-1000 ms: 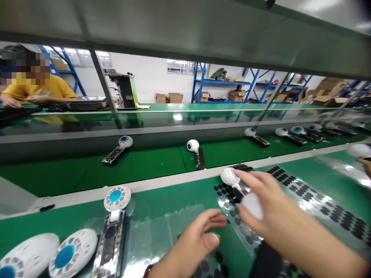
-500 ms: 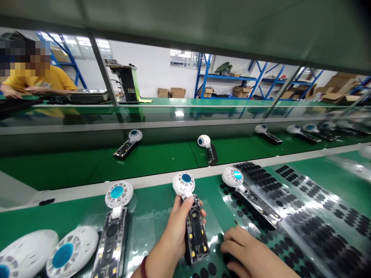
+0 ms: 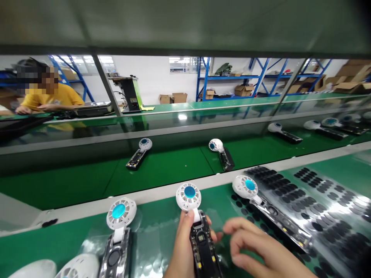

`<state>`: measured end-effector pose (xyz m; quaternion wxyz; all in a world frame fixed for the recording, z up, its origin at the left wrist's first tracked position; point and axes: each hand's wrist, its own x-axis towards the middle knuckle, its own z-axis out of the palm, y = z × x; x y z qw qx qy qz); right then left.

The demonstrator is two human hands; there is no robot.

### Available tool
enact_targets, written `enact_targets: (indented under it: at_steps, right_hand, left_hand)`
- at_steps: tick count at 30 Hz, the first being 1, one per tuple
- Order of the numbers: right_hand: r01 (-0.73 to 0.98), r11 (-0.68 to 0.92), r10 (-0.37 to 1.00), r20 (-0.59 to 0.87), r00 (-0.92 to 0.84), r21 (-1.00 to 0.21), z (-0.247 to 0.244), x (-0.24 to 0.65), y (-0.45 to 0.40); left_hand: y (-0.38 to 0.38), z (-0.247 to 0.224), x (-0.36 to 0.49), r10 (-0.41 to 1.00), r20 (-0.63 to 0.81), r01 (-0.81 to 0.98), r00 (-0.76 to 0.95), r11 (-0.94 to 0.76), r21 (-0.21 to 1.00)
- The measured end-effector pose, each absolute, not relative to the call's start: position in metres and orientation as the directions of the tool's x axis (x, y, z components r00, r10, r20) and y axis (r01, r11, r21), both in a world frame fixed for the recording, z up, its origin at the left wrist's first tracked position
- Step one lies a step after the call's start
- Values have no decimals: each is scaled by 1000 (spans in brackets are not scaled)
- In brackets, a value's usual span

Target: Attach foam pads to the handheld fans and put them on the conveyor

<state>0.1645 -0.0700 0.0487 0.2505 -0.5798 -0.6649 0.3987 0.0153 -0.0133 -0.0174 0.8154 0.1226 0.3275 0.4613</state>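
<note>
My left hand point(image 3: 185, 239) is wrapped round a handheld fan point(image 3: 204, 243), its thumb on the white neck below the head. This fan has a round white slotted head with a blue centre and a clear body showing black circuitry. Just right of its body is my right hand point(image 3: 255, 243), fingers curled in; whatever they may hold is hidden. Another fan point(image 3: 117, 239) lies to the left on clear film. A third fan point(image 3: 272, 212) lies right of my right hand, on sheets of black round stickers point(image 3: 307, 200).
Beyond the bench's pale rail point(image 3: 162, 191), a green conveyor belt point(image 3: 171, 166) carries several more fans. White fan heads point(image 3: 82, 266) sit at lower left. A grey shelf point(image 3: 185, 27) hangs overhead on metal posts. A person in a yellow top point(image 3: 66, 94) sits across the line.
The view has tilted up and shifted left. My right hand has lifted off the stickers and come up beside the held fan. My left hand keeps its grip. Fans on the belt have shifted right in view.
</note>
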Motion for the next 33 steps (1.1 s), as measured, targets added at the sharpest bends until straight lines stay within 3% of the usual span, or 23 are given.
enact_targets:
  at_steps: [3, 7, 13, 20, 33]
  right_hand:
    - [539, -63, 980, -155, -128, -840, 61, 138, -48]
    - [577, -52, 968, -184, -173, -815, 60, 122, -35]
    - [625, -7, 969, -159, -189, -781, 52, 124, -38]
    - [636, -48, 949, -234, -211, -770, 68, 122, -34]
    - [628, -12, 947, -210, -243, -778, 55, 126, -32]
  left_hand:
    - [-15, -14, 15, 848, -445, -696, 288, 505, 511]
    - [-16, -11, 18, 860, -469, -746, 199, 443, 497]
    - [-19, -4, 21, 837, -494, -748, 236, 481, 458]
    - [-18, -3, 18, 830, -482, -712, 281, 517, 476]
    - [-17, -5, 21, 839, -499, -738, 219, 477, 478]
